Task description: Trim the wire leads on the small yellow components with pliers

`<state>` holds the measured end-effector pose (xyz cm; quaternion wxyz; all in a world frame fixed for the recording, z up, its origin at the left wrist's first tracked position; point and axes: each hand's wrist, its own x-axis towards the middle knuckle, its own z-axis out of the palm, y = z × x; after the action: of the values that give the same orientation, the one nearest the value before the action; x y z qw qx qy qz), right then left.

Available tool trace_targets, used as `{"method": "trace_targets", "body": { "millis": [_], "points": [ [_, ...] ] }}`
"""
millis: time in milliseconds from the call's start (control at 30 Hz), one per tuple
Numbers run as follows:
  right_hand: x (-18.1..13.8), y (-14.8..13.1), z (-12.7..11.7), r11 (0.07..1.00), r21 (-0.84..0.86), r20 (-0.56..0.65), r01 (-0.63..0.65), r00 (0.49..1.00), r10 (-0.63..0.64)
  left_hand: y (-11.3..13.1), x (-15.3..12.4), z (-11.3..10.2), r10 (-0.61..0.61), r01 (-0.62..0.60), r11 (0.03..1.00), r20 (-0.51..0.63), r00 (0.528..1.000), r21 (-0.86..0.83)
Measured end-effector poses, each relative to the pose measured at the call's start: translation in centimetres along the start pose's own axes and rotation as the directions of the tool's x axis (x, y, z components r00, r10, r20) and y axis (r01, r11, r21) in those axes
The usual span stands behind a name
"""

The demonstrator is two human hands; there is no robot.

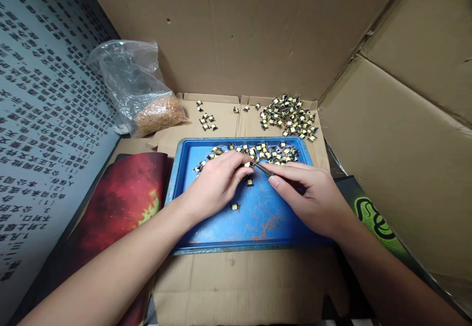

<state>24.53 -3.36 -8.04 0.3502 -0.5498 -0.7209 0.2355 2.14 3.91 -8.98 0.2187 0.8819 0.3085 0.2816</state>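
Note:
Over the blue tray (212,230), my left hand (220,181) pinches a small transformer (248,164), black with a yellow wrap, between thumb and fingertips. My right hand (308,191) is closed around a dark slim tool, apparently tweezers (264,169), whose tip meets the transformer or its wire leads. Several similar transformers (282,155) lie in the far part of the tray. One more transformer (235,207) rests alone nearer its middle. Thin copper wire scraps (271,226) are scattered across the tray floor.
Behind the tray, a heap of transformers (289,114) sits on cardboard, with a few loose ones (207,121) to its left. A clear plastic bag (160,114) holds copper-coloured wire bits. Cardboard walls (250,31) enclose the back and right. A red patterned mat (121,193) lies left.

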Motion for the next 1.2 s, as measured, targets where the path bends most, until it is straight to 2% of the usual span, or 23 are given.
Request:
{"method": "trace_targets", "body": {
  "millis": [133, 300, 433, 600, 767, 933, 1200],
  "points": [
    [0.0, 0.2, -0.3, 1.000, 0.014, 0.082, -0.009, 0.997, 0.008, 0.1, 0.1, -0.2, -0.013, 0.019, 0.995, 0.062, 0.998, -0.102],
    [0.0, 0.2, -0.7, 1.000, 0.028, 0.135, 0.004, 0.991, -0.008, 0.3, 0.4, -0.7, -0.081, 0.125, 0.953, 0.166, 0.983, -0.275],
    [0.1, 0.0, -1.1, 0.999, 0.037, 0.131, 0.028, 0.991, -0.033, 0.1, 0.3, -0.7, -0.130, 0.222, 0.872, 0.231, 0.964, -0.437],
    [0.1, 0.0, -1.7, 0.995, 0.096, 0.157, 0.032, 0.986, -0.047, -0.3, 0.1, -0.6, -0.122, 0.287, 0.744, 0.299, 0.946, -0.604],
    [0.4, 0.5, -1.7, 0.981, 0.190, 0.183, -0.027, 0.983, -0.009, -0.2, 0.1, -0.5, -0.164, 0.307, 0.731, 0.280, 0.946, -0.609],
    [0.5, 0.7, -1.1, 0.985, 0.170, 0.083, 0.015, 0.996, -0.029, 0.2, 0.2, -0.6, -0.202, 0.275, 0.790, 0.191, 0.961, -0.548],
    [0.2, 0.4, -0.8, 0.989, 0.150, 0.035, 0.015, 0.999, -0.020, 0.3, 0.2, -0.6, -0.177, 0.218, 0.868, 0.133, 0.975, -0.447]
  ]
}}
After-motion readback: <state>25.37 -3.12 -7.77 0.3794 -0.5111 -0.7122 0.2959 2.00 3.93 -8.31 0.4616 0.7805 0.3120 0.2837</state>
